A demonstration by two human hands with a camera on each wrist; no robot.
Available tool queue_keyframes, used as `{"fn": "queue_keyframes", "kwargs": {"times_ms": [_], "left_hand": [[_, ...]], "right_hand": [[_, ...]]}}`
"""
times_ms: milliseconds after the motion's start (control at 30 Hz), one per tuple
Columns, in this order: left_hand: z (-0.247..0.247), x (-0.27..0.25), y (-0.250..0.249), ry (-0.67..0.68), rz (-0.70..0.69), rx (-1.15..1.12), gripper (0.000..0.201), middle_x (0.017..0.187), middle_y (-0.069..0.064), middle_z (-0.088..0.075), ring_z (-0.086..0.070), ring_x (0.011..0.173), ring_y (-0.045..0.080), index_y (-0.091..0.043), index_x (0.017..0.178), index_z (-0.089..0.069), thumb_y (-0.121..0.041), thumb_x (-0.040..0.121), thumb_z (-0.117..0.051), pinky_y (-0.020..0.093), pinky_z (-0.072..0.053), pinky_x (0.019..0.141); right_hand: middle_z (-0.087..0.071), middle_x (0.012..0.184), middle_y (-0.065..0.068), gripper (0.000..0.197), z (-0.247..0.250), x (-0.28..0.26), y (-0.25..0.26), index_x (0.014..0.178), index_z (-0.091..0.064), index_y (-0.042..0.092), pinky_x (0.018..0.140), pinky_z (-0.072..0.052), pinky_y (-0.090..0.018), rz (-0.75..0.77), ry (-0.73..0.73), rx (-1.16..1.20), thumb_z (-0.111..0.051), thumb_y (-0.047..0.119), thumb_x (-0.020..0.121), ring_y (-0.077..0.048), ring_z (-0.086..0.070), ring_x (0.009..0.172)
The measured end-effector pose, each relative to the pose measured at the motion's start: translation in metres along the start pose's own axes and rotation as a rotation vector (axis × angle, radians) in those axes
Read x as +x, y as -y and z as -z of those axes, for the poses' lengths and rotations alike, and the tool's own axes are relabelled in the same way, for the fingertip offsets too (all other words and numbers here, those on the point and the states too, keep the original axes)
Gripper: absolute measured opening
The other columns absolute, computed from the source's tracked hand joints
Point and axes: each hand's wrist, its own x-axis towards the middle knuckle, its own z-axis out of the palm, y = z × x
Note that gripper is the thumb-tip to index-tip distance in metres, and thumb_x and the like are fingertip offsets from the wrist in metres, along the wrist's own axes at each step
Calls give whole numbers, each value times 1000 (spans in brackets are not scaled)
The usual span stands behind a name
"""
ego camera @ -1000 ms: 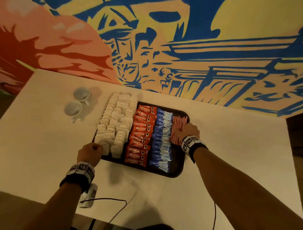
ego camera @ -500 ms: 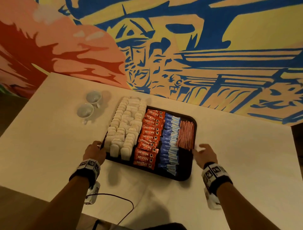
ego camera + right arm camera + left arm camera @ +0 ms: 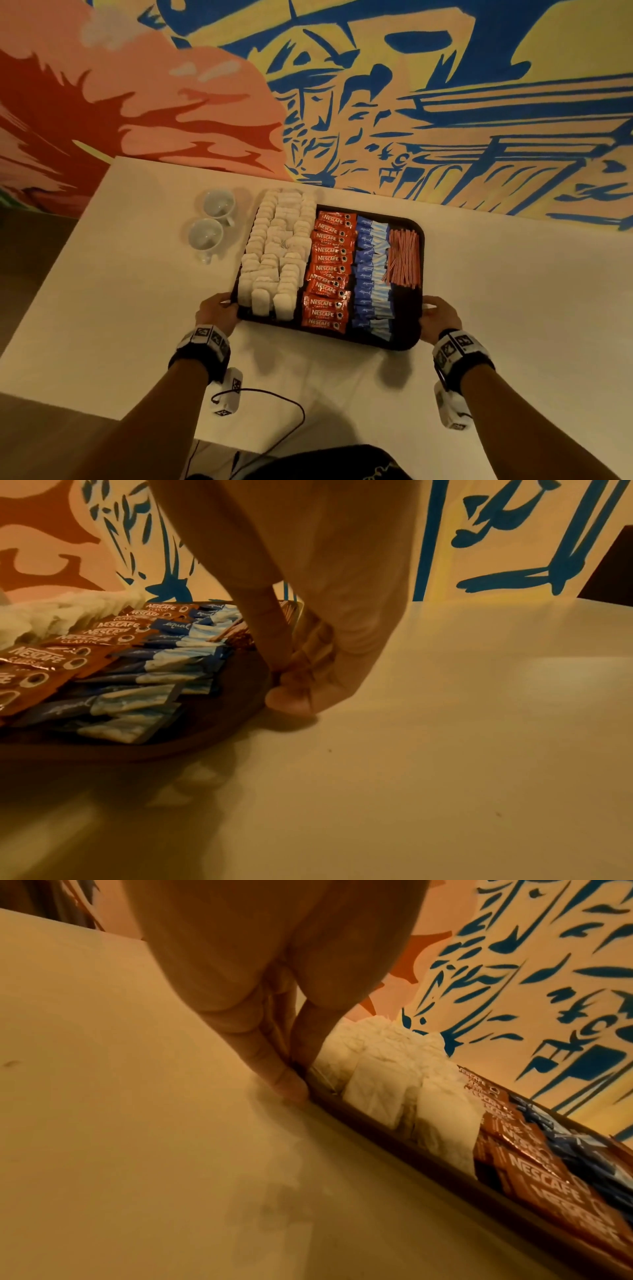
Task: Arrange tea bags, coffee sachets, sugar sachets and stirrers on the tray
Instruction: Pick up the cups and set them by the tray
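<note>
A dark tray lies on the white table. It holds rows of white tea bags, red coffee sachets, blue sugar sachets and a bundle of red stirrers. My left hand pinches the tray's near left rim, thumb above and fingers at the edge. My right hand grips the near right rim, thumb on top and fingers curled under. The tea bags and coffee sachets also show in the wrist views.
Two white cups stand left of the tray. A painted wall runs behind the table. A black cable trails over the near table edge by my left arm. Bare tabletop lies to the right.
My right hand left the stirrers and came back to the tray's near right rim, closing on it. My left hand stays at the near left rim.
</note>
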Motion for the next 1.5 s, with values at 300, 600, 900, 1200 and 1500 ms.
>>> {"fn": "queue_keyframes", "kwargs": {"times_ms": [300,600,900,1200,1500], "left_hand": [[-3,54,3,20,44,-162,30,93,9,-77,-72,91,34,-26,93,-76,-16,64,-72,48,-59,90],[-9,68,-3,39,21,-284,30,91,3,-78,-73,92,31,-41,78,-77,-21,56,-71,47,-59,91],[-11,59,-17,-37,-22,-261,33,88,6,-78,-73,88,33,-46,80,-78,-21,61,-67,48,-60,88],[4,10,-41,-108,-15,-176,36,120,11,-72,-66,112,34,-18,127,-68,-22,91,-69,44,-52,101],[45,20,-23,-72,-10,-398,37,108,11,-67,-68,85,28,-20,126,-53,-29,94,-69,50,-60,86]], "right_hand": [[-76,97,0,30,-3,9,37,103,-67,32,95,-56,-36,-12,-47,46,-69,8,85,-24,-70,97],[-76,108,5,35,1,12,55,116,-68,32,91,-53,-28,-1,-49,51,-70,12,88,-19,-68,99],[-69,122,-11,60,13,28,66,141,-57,26,98,-55,-46,174,154,53,-57,-7,92,-32,-68,108],[-59,131,-21,56,21,-35,111,148,-48,15,108,-44,-47,264,-180,-78,-65,19,95,-39,-55,123],[-61,106,8,19,-78,-120,259,117,-64,22,84,-48,-29,665,172,-74,-59,31,101,-13,-59,96]]}}
